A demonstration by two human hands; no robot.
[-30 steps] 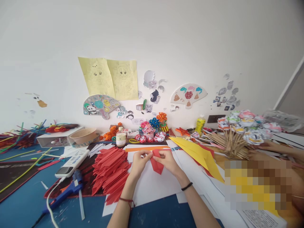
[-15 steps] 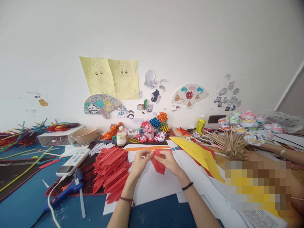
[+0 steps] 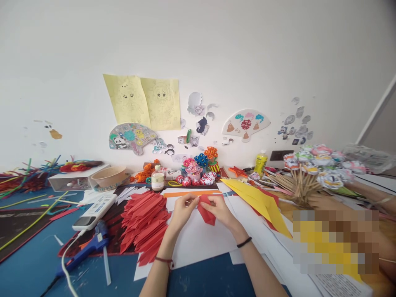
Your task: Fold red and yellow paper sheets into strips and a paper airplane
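A folded piece of red paper (image 3: 208, 215) is held up over white sheets in the middle of the table. My left hand (image 3: 187, 206) pinches its upper left edge between thumb and fingertips. On the other side, my right hand (image 3: 218, 209) grips the upper right part, its thumb on the near face. The paper's lower end hangs down to a blunt point; its top is partly hidden by my fingers. To the left of my left hand lies a heap of folded red paper pieces (image 3: 144, 225).
A blue glue gun (image 3: 85, 249) and a white power strip (image 3: 94, 212) lie left. Yellow paper (image 3: 258, 202) lies right. Behind stand a small bottle (image 3: 157, 180) and paper flowers (image 3: 193, 169). A co-worker's arm (image 3: 334, 202) reaches in near bundled sticks (image 3: 298, 185) at right.
Both my hands keep their grip on the red paper, whose lower end has shifted very slightly. At the right, the co-worker's arm has moved a little.
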